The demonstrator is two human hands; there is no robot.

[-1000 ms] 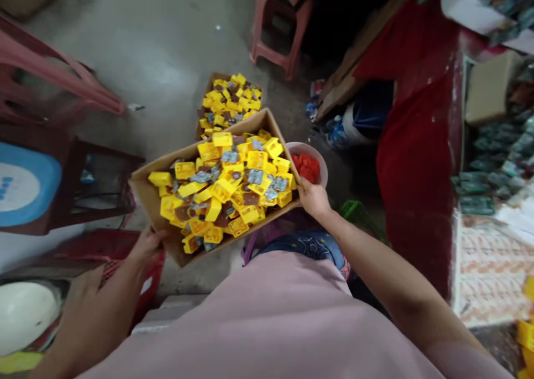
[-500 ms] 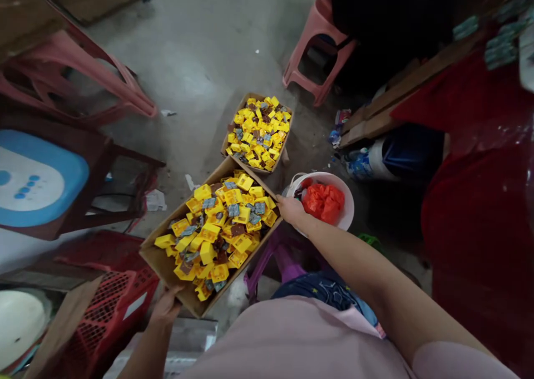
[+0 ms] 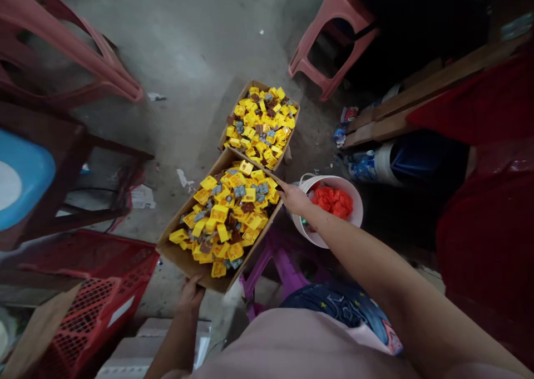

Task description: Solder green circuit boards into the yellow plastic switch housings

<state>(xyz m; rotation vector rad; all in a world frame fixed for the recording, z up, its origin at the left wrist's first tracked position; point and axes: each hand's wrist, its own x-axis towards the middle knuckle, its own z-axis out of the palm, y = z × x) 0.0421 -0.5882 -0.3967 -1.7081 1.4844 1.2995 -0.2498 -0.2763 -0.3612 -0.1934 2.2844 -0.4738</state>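
A cardboard box [image 3: 169,249] full of yellow, grey and brown plastic pieces is held between my hands. My left hand [image 3: 192,291] is closed on its near left end, fingers partly hidden under the cardboard. At the far right corner, my right hand [image 3: 293,196] grips the box edge. The yellow pieces [image 3: 221,215] look like small hollow blocks. Just beyond, a second cardboard box [image 3: 297,112] of similar pieces stands on the floor, its near side against or very close to the held box.
A white bucket [image 3: 359,201] with a red plastic bag is right of the box. A purple stool [image 3: 287,270] stands by my legs, pink stools [image 3: 311,70] farther off. Red crates [image 3: 89,312] and a dark stool [image 3: 62,201] lie left; red cloth [image 3: 479,245] hangs right.
The held box has shifted slightly right and away from me in the picture, with both hands still on it. The view has moved too, and the left-hand furniture slid toward the left edge.
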